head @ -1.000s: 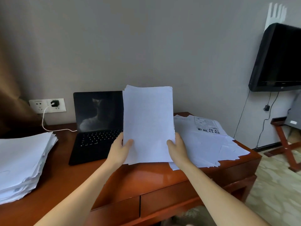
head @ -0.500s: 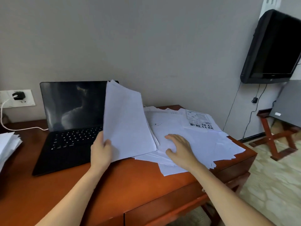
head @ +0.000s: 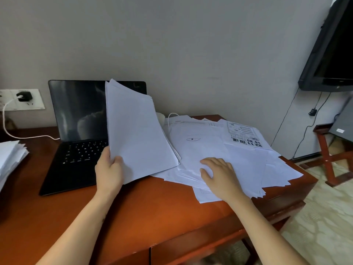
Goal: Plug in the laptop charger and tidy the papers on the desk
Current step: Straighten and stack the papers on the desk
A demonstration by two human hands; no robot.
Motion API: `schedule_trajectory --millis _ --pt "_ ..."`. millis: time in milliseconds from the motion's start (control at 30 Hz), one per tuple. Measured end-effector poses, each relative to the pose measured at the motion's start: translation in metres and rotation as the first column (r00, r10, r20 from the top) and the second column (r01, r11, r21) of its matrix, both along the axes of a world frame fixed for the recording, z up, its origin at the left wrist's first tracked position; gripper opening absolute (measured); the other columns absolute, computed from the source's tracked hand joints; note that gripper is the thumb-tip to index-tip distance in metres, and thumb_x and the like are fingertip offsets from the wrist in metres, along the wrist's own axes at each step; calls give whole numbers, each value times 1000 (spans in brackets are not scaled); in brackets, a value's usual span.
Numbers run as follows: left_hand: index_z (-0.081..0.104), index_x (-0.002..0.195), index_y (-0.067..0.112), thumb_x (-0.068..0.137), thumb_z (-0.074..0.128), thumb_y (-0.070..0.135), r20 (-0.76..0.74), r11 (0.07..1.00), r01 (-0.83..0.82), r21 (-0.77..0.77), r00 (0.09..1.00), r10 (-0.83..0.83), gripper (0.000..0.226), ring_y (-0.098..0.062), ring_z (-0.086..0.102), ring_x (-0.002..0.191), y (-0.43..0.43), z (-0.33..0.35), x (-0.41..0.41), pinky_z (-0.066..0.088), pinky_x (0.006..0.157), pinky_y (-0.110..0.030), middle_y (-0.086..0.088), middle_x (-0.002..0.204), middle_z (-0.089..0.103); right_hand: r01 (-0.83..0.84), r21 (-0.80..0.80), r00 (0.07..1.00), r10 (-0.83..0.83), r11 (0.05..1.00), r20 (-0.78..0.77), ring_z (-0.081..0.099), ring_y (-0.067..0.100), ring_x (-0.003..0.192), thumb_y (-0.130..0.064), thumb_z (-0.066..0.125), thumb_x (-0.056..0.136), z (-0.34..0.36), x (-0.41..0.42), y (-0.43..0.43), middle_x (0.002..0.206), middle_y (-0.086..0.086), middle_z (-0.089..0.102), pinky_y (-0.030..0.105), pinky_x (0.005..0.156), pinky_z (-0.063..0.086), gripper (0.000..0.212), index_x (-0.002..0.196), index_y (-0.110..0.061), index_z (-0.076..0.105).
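Note:
My left hand [head: 108, 170] grips the lower left corner of a sheaf of white papers [head: 135, 134], which tilts up in front of the open black laptop [head: 76, 134]. My right hand [head: 219, 175] lies palm down, fingers apart, on the loose spread of papers [head: 248, 161] covering the right end of the wooden desk [head: 152, 213]. A black charger plug [head: 24, 96] sits in the wall socket [head: 36, 104] at the far left. Its white cable [head: 11, 131] runs along the desk to the laptop.
Another thick stack of paper [head: 9, 159] lies at the desk's left edge. A black television [head: 332, 54] hangs on the wall at the right, with a wooden stand [head: 328, 148] below it. A white cable loop [head: 172, 116] shows behind the loose papers.
One second ago both hands held the sheaf upright. My right hand has let go and dropped onto the loose papers, while the left keeps the sheaf, tilted left. The view has swung right.

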State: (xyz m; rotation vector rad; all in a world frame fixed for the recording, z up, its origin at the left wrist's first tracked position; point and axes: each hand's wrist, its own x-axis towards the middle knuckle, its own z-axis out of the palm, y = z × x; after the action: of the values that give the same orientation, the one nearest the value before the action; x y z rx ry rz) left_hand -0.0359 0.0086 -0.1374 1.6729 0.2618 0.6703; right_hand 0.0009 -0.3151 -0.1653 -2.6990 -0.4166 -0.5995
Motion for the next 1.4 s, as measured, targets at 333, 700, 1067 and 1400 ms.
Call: schedule_trajectory --millis 333,700,1067,1400 --pt "63 119 16 98 45 -3 49 999 -21 -27 999 22 33 -4 64 93 0 -1 -5 47 75 -19 11 106 68 0 -104 962 -28 995 -272 19 7 146 -83 43 85 20 -4 -3 160 -19 29 37 116 16 75 150 -45 37" --pt "63 117 17 97 45 -2 45 997 -37 -67 998 40 33 -2 62 91 2 1 -6 45 72 -19 14 102 67 -6 -184 985 -26 983 -170 44 16 132 -89 13 82 24 -7 -2 148 -12 52 40 105 37 95 147 -29 50" --pt "63 120 28 94 44 -1 110 975 -65 -212 990 90 42 -7 65 101 5 5 -8 49 81 -24 10 112 69 117 112 986 -129 987 107 51 21 62 -36 45 105 11 -15 -6 63 -2 51 40 57 48 32 86 -16 61" --pt "65 113 31 103 47 -5 -79 929 325 -178 936 -343 42 -18 73 99 -21 7 -12 56 72 -30 4 111 76 62 833 962 -255 550 97 47 6 59 -29 47 107 29 -31 21 65 -3 57 20 54 36 35 76 -15 56"
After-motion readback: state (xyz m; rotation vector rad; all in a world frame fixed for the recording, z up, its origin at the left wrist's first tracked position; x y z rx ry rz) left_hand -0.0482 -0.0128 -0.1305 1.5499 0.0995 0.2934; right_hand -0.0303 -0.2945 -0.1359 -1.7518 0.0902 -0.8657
